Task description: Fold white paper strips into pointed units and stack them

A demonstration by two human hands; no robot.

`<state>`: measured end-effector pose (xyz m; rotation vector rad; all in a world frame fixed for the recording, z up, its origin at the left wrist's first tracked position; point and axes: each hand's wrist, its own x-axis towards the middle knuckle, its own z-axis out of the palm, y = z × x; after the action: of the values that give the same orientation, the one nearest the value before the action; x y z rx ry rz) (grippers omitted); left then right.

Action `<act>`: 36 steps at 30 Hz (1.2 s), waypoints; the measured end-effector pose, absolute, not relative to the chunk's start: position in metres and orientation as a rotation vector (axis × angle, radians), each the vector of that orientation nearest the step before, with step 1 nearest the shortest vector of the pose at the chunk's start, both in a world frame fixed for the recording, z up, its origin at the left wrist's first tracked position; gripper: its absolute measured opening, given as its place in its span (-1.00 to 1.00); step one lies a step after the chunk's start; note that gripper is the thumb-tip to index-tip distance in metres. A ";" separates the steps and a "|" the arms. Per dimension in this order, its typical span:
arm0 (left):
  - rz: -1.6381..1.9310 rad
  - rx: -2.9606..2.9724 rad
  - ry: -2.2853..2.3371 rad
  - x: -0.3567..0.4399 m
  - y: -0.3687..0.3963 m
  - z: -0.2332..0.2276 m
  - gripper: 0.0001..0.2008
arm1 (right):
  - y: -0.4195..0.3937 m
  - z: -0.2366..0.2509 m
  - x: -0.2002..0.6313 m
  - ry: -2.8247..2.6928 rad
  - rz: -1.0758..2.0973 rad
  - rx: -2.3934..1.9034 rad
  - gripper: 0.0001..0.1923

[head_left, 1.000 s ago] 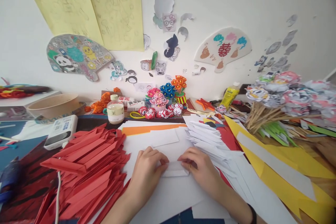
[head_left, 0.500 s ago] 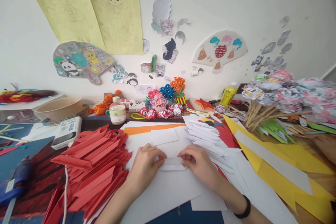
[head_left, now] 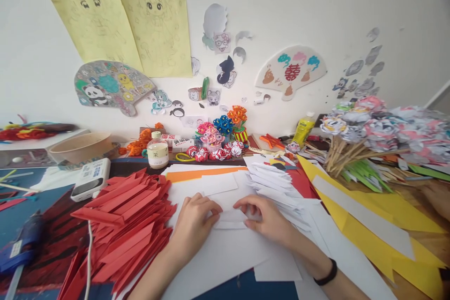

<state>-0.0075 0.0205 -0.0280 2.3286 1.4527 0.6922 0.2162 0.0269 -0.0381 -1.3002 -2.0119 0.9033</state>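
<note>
head view showed the left hand and right hand pressed flat with fingertips pinning a small white folded slip, likely to hold its crease, just right of the red strip pile and below the white stack.

- Red double-happiness character 囍 is showing on the white fan-shaped cutout on the wall.
- Green character, likely 茉, is showing on the label of the small bottle at the back of the worktop.
- Dark characters are showing on the white carton lying beside the bottle; too small to read.
- Print on the white device and the yellow bottle is staying illegible.
</note>
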 end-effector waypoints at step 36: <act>0.713 2.676 1.268 0.000 0.008 -0.021 -0.82 | 0.010 -0.043 0.214 -2.320 0.201 -1.025 -0.79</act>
<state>0.0002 0.0080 -0.0205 2.6758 1.2676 0.7125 0.2139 0.0098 -0.0427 -1.0252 -2.3200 0.2014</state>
